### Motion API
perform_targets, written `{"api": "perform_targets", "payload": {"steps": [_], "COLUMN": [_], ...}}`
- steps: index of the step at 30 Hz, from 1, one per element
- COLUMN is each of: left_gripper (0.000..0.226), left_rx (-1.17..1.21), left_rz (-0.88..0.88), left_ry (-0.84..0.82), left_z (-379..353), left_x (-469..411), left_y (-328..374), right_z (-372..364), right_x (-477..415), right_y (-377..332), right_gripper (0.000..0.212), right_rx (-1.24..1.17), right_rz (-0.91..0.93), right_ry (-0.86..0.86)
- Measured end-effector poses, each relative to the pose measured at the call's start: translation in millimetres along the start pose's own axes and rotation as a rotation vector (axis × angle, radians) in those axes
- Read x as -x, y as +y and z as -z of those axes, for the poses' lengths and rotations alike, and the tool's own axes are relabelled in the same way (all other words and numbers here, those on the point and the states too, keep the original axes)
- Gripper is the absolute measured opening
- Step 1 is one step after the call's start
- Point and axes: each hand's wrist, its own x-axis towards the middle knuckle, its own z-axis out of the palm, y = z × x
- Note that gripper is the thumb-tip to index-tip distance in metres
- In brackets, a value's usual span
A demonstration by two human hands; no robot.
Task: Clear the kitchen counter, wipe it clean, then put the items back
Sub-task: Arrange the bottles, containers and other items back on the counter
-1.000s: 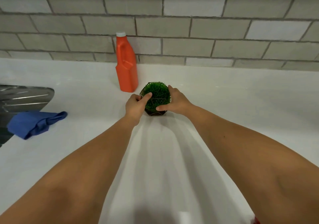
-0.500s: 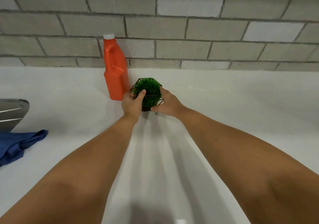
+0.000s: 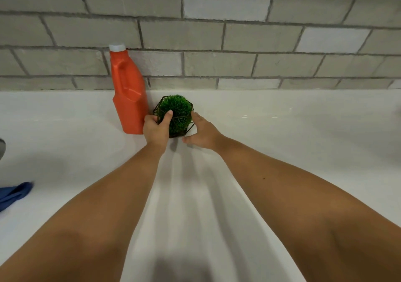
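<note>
- The green grass ball (image 3: 179, 110), set in a thin black wire frame (image 3: 156, 108), sits on the white counter (image 3: 282, 142) near the back, close to the grey brick wall (image 3: 217, 42).
- It stands just right of the upright orange bottle (image 3: 129, 101); whether the two touch cannot be told, as the left hand covers the gap low down.
- The left hand (image 3: 155, 129) grips the ball from its left, near side. Its thumb (image 3: 168, 116) lies up over the front of the grass, and the other fingers curl round the wire on the bottle's side, mostly hidden behind the ball.
- The right hand (image 3: 205, 135) lies at the ball's right, near side with its fingers (image 3: 196, 118) straight and close together. The foremost fingertip touches the wire at the right edge.
- The right thumb (image 3: 187, 139) is spread wide, pointing left, low over the counter just in front of the ball's base and apart from it.
- So the ball sits between the two hands, clasped on the left and only touched on the right.
- The bottle carries a white cap (image 3: 117, 47).
- A blue cloth (image 3: 13, 194) lies on the counter at the far left edge, well apart from the hands.
</note>
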Motion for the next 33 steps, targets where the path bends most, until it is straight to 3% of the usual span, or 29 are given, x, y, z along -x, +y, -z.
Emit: {"api": "perform_targets", "payload": {"steps": [6,11,14,18,33], "left_gripper": [0.035,0.052,0.060,0.049,0.035], "left_rx": [-0.031,-0.114,-0.213,-0.277,-0.127], "left_rz": [-0.013,-0.038,-0.137,-0.353,-0.439], "left_ry": [0.035,0.042,0.125,0.186,-0.318], "left_z": [0,3,2,-8,-110], "left_x": [2,1,9,25,127], "left_y": [-1,0,12,29,55], "right_z": [-1,8,15,28,112], "right_x": [5,11,18,31,131], "right_y": [8,15,16,22,113], "right_gripper": [0.092,0.091,0.089,0.082,0.064], "right_rx": [-0.010,0.001,0.001,-0.001,-0.041], "right_rz": [-0.033,-0.072,-0.086,-0.116,-0.361], "right_ry": [-0.013,-0.013,0.002,0.042,0.236]}}
